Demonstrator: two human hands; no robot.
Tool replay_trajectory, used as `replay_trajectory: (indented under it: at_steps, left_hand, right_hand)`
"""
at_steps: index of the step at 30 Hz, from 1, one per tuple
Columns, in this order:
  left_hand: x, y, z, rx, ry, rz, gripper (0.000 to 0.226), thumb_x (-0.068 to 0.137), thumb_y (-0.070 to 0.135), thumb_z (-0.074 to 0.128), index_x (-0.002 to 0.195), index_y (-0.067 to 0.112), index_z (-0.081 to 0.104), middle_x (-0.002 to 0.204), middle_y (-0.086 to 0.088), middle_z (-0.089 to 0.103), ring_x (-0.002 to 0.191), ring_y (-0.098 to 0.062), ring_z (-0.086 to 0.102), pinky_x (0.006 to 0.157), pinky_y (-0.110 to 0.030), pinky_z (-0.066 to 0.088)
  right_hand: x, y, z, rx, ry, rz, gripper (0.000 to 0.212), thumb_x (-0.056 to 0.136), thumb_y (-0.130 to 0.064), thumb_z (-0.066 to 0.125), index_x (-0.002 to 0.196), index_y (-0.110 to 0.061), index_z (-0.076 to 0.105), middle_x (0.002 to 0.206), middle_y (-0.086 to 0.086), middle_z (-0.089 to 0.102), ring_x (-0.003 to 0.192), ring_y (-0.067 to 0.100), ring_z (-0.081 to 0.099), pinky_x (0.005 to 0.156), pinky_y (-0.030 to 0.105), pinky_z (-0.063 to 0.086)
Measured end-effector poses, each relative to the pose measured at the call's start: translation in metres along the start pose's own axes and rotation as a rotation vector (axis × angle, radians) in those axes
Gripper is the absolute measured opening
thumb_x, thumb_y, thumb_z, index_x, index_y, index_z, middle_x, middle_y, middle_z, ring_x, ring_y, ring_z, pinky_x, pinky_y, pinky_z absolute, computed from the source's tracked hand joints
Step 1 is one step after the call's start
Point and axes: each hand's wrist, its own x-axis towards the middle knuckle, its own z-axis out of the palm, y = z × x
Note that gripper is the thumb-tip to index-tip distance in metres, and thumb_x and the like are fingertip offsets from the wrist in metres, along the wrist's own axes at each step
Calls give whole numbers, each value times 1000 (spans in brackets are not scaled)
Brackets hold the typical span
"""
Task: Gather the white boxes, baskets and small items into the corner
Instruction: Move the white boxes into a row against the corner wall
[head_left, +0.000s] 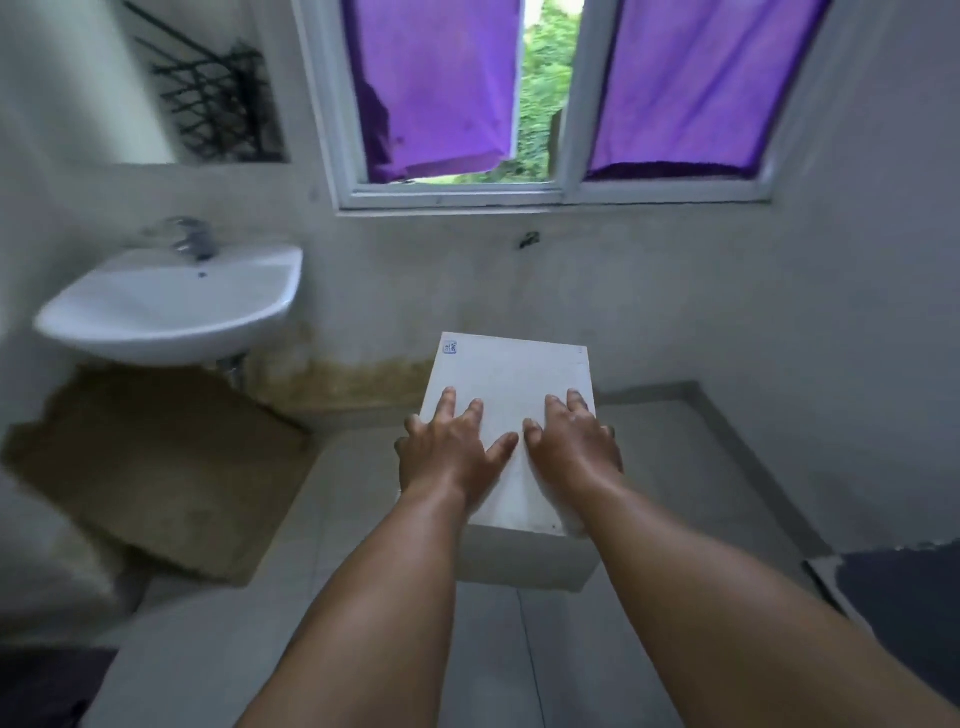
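Note:
A white box (514, 374) with a small blue sticker at its far left corner fills the middle of the head view, in front of the wall under the window. Both my arms reach out to it. My left hand (452, 449) lies flat on the box's top near its left edge, fingers spread, with the thumb over the side. My right hand (571, 441) lies flat on the top near the right edge, fingers curling over that side. Whether the box rests on the floor or is lifted I cannot tell. No baskets or small items are in sight.
A white wall sink (171, 304) with a tap hangs at the left. Below it lies a brown board (156, 467) on the floor. A window with purple curtains (436, 88) is above. A raised floor ledge (753, 452) runs along the right, and a dark mat (904, 613) lies at the right edge.

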Motion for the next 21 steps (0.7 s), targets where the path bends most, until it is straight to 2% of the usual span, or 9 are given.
replay_trajectory:
  at_steps: [10,15,21]
  left_hand:
    - [176,57,25,56,-142,391,78,77,81,35,143,39,36,160,8,20,130,-37,36,100,-50,36]
    - [215,120,67,48,-233,572,77,80,80,35,144,38,33,161,8,17,132,-39,35,103,-51,37]
    - [252,207,119,49,-310,725,76,82,78,37,145,36,33,161,7,19,129,-37,39,102,-48,38]
  right_hand:
    - [133,26,1,90,60,358,59,97,-52,34,150,-26,32,162,-3,15,134,36,39,106,47,34]
    - [168,86,-6,61,119,496,55,96,-52,33,144,-25,39,155,-1,27,126,36,45,99,47,38]
    - [210,173,-15,70,102,615,55,97,-53,30,142,-25,39,157,0,25,128,38,43,99,48,39]
